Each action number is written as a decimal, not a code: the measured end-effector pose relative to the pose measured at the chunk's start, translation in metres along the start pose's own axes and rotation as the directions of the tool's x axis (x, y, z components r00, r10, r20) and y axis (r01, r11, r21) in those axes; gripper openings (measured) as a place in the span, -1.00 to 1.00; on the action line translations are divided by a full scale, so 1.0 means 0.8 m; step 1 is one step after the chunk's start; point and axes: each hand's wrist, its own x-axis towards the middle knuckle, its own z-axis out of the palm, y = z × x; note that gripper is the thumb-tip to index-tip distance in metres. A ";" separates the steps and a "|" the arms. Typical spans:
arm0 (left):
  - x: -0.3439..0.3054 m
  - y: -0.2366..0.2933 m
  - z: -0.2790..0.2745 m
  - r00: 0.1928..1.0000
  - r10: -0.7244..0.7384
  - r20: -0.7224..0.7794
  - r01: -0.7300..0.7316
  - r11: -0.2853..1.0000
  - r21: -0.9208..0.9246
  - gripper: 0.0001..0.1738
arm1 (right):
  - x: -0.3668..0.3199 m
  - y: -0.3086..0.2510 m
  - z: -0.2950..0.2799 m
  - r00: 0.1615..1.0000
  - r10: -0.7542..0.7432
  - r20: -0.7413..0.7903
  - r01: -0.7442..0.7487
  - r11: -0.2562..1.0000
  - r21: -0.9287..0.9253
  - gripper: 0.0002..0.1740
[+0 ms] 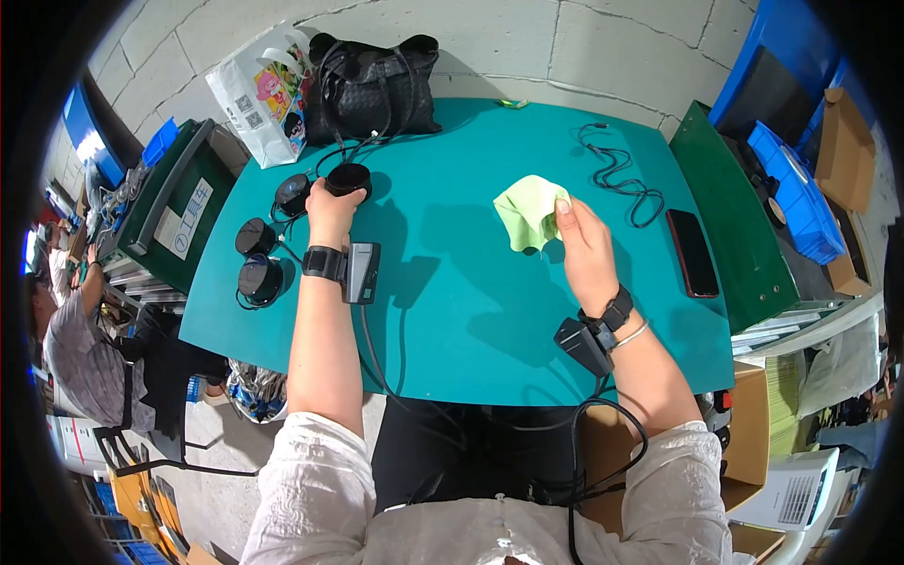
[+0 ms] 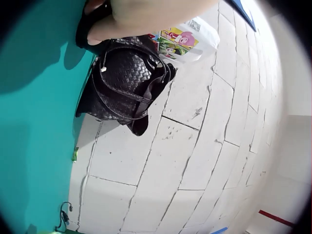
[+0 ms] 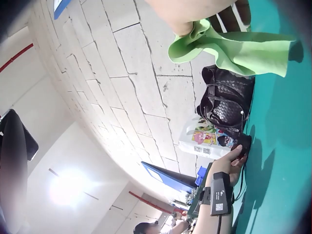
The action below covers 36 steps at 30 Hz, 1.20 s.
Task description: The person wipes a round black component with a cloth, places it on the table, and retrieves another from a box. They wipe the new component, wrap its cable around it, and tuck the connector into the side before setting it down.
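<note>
My left hand [image 1: 331,215] grips a black, round, drum-shaped device [image 1: 349,179] near the back left of the green table, thumb along its near side. Three similar black devices with cables, among them a front one [image 1: 259,280], stand just left of that hand. A light green cloth [image 1: 527,213] hangs from my right hand [image 1: 589,252], pinched between thumb and fingers above the middle of the table. In the right wrist view, the green cloth [image 3: 258,53] drapes in folds, its free end spread out.
A black woven handbag [image 1: 377,89] and a white printed paper bag [image 1: 264,99] stand along the wall. On the right lie a coiled black cable [image 1: 617,179] and a phone [image 1: 692,252]. Green cabinets flank the table [image 1: 452,348]. A person [image 1: 89,353] sits at far left.
</note>
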 end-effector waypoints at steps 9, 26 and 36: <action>0.001 -0.018 0.005 0.972 0.200 -0.121 -0.162 0.951 0.265 -0.11 | 0.000 0.001 0.002 1.000 -0.009 -0.020 0.010 1.000 0.019 -0.51; -0.081 0.064 0.044 0.846 0.511 0.155 -0.501 0.860 -0.102 -0.37 | 0.009 0.021 -0.001 0.998 0.059 0.012 -0.060 0.994 0.086 -0.51; -0.183 0.103 0.088 0.594 0.451 0.666 -0.343 0.891 -0.298 -0.32 | 0.003 0.031 0.018 0.935 0.268 0.232 -0.335 0.881 0.334 -0.56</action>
